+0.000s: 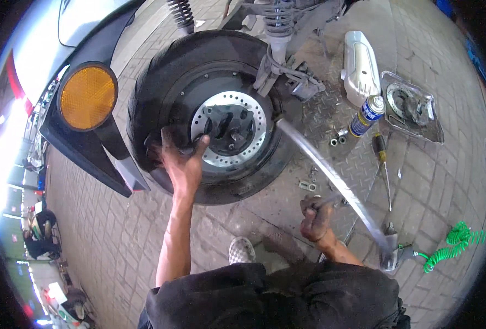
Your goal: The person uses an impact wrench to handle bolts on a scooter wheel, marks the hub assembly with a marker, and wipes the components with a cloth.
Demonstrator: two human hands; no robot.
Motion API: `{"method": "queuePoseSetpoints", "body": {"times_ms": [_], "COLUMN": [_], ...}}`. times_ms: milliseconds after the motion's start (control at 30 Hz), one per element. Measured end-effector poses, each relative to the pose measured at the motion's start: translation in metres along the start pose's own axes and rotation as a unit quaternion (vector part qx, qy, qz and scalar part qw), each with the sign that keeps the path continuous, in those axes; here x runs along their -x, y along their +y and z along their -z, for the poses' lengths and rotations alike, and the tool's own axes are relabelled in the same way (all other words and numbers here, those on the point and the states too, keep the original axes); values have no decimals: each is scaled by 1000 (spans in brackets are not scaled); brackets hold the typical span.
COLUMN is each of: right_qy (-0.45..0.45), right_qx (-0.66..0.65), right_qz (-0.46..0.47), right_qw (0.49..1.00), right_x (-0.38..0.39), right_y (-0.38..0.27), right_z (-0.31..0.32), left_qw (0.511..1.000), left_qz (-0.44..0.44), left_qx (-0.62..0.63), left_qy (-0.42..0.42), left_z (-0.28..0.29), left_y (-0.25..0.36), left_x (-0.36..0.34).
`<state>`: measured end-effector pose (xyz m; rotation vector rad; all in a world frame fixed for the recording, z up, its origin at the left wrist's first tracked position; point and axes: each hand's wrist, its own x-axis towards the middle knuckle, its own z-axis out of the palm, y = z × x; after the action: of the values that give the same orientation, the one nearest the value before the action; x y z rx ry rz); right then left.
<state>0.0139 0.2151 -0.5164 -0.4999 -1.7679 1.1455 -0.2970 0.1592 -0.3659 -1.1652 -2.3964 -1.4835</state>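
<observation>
A black tyre on its wheel (169, 77) fills the upper middle, with a drilled silver brake disc (259, 140) around a dark hub. My left hand (180, 162) rests at the wheel's lower left, thumb and fingers apart, the thumb by the disc's edge. Its other fingertips are dark against the tyre. My right hand (315, 220) is closed in a fist, low and right of the wheel. What it grips is hidden; a thin grey shape shows by its knuckles. A long, blurred silver bar (333, 181) slants from the tyre down past that hand.
An orange reflector (88, 96) on a body panel juts in at left. At right are a spray can (367, 116), a silver cover (360, 68), a tray of parts (438, 123), a screwdriver (382, 151), loose nuts (311, 187) and a green coiled hose (446, 253).
</observation>
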Motion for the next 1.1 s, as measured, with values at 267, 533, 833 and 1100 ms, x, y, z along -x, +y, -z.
{"method": "queuePoseSetpoints", "body": {"times_ms": [267,533,833,1100], "right_qy": [33,-15,0,-40], "right_qx": [-18,88,59,113], "right_qz": [-20,-72,6,-63], "right_qw": [999,993,998,991], "right_x": [5,-10,-24,-24], "right_y": [-3,-3,4,-15], "right_z": [-13,-11,-18,-16], "left_qw": [999,999,1000,1000], "left_qz": [4,10,7,7], "left_qx": [48,35,-6,-5], "left_qy": [-19,-25,-4,-1], "left_z": [4,1,-3,7], "left_y": [8,5,-7,-17], "left_x": [0,0,3,4]}}
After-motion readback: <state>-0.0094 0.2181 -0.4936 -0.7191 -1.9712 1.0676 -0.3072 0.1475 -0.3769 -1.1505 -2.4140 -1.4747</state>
